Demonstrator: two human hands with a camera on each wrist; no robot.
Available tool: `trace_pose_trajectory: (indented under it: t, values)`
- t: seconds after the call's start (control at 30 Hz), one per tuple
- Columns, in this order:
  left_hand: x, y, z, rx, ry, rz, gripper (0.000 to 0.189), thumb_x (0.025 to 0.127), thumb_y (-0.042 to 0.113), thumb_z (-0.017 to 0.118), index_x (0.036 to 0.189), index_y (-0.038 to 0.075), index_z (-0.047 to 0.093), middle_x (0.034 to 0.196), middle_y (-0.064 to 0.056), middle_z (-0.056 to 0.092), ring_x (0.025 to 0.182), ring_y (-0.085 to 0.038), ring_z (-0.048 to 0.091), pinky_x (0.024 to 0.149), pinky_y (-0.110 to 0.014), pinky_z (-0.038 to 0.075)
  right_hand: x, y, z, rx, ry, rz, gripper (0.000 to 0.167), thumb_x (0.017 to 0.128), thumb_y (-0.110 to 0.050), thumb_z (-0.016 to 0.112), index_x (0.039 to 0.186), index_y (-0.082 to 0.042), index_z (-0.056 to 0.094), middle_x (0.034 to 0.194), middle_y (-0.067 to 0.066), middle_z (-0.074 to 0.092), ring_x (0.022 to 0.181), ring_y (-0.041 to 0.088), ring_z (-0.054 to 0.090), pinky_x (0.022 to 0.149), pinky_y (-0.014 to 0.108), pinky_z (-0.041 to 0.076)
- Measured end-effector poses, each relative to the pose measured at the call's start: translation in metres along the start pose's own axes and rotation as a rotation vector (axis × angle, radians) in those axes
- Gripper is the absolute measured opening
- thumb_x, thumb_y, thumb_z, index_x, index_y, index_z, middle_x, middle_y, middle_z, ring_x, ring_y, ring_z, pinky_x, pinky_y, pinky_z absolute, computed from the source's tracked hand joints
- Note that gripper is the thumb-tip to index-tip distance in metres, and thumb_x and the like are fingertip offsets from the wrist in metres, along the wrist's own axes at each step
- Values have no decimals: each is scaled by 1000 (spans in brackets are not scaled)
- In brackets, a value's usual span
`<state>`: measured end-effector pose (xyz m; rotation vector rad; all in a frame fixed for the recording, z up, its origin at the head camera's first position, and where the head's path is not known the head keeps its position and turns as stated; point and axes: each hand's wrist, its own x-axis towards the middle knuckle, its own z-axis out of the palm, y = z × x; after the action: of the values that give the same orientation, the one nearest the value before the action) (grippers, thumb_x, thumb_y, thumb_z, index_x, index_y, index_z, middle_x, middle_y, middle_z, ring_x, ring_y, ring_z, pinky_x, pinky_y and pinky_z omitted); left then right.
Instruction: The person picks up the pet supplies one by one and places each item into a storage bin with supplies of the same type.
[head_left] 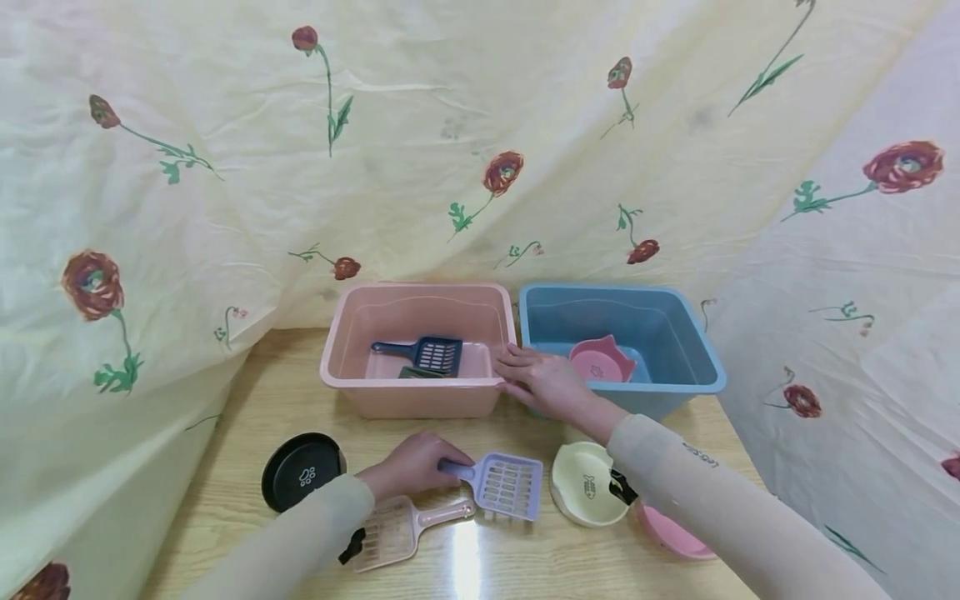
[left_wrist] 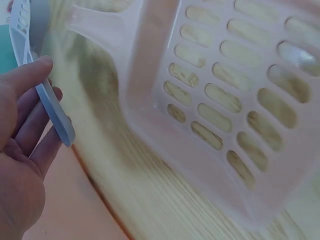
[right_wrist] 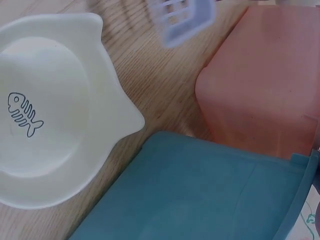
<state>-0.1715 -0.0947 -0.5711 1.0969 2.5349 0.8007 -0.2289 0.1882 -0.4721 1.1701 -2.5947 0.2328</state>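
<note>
My left hand (head_left: 417,465) pinches the handle of a lavender slotted litter scoop (head_left: 513,487), whose head points right above the table. Thumb and fingers lie around that handle in the left wrist view. A pale pink litter scoop (head_left: 405,527) lies on the table just below this hand. My right hand (head_left: 547,383) is over the meeting rims of a pink bin (head_left: 420,402) and a blue bin (head_left: 660,402), fingers extended and holding nothing visible. Inside the pink bin is a navy litter scoop (head_left: 438,355) over a dark green item. The blue bin contains a pink cat-eared bowl (head_left: 600,360).
A black bowl (head_left: 300,471) with a paw print stands on the left. Below the right forearm are a cream cat-eared bowl (head_left: 588,487) with a fishbone print and a partly covered pink bowl (head_left: 678,533). Flowered cloth (head_left: 420,167) hangs behind the wooden table (head_left: 247,400).
</note>
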Motion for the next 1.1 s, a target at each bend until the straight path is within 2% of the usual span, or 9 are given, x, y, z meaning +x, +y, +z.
trace_pose_trajectory:
  t: [0.13, 0.23, 0.33, 0.47, 0.57, 0.67, 0.77, 0.93, 1.1]
  values:
    - [-16, 7, -16, -128, -5, -84, 30, 94, 25, 84, 124, 24, 82, 119, 13, 78, 107, -2, 69, 97, -32, 57, 0, 1, 0, 0, -6, -3, 44, 101, -33, 75, 138, -10, 72, 142, 11, 67, 135, 34, 64, 107, 50, 55]
    - [-28, 16, -30, -247, 2, -117, 31, 94, 24, 84, 125, 23, 81, 121, 11, 78, 108, -2, 70, 96, -29, 57, -1, 2, -1, 4, 2, -2, 43, 100, -32, 76, 137, -10, 73, 142, 11, 68, 134, 34, 64, 107, 50, 55]
    - [-39, 24, -44, -336, 36, -82, 32, 94, 20, 85, 125, 17, 81, 122, 5, 79, 109, -5, 72, 94, -26, 59, -2, 2, -3, 12, 12, -3, 43, 100, -32, 77, 137, -9, 73, 142, 12, 67, 133, 35, 65, 105, 51, 56]
    - [-51, 35, -63, -451, 104, -18, 33, 92, 13, 85, 123, 4, 80, 121, -11, 79, 107, -15, 75, 91, -28, 62, -3, 2, -5, 34, 11, -6, 44, 100, -31, 76, 137, -8, 73, 143, 14, 66, 133, 37, 64, 104, 53, 56]
    - [-55, 43, -81, -545, 148, -22, 35, 92, 9, 84, 125, -3, 77, 120, -20, 77, 106, -23, 77, 90, -31, 63, -4, 3, -6, 34, 9, -11, 43, 99, -29, 77, 136, -8, 73, 142, 15, 67, 133, 38, 64, 103, 53, 57]
    - [-53, 48, -100, -638, 203, -32, 39, 93, 4, 82, 129, -7, 73, 122, -25, 75, 108, -26, 77, 89, -33, 64, -4, 3, -5, 25, 17, -19, 42, 98, -28, 78, 135, -8, 74, 140, 15, 68, 132, 38, 65, 103, 54, 57]
    - [-48, 52, -121, -690, 282, -43, 42, 93, 2, 81, 132, -8, 70, 123, -24, 75, 109, -19, 76, 89, -31, 63, -4, 3, -4, 27, 22, -24, 42, 98, -28, 79, 134, -7, 75, 140, 15, 69, 132, 39, 65, 103, 54, 57]
    - [-33, 49, -151, -780, 412, -72, 46, 93, -3, 79, 136, -10, 66, 124, -20, 76, 106, -10, 75, 88, -27, 62, -2, 1, -4, 34, 7, -17, 43, 100, -31, 76, 136, -8, 73, 141, 14, 68, 132, 38, 65, 103, 53, 57]
    - [-18, 44, -175, -904, 489, -113, 50, 97, -7, 72, 145, -9, 59, 127, -20, 75, 109, -11, 74, 92, -30, 62, -1, -2, -4, 36, -5, -16, 44, 100, -31, 76, 137, -8, 73, 142, 14, 67, 133, 38, 64, 104, 53, 56]
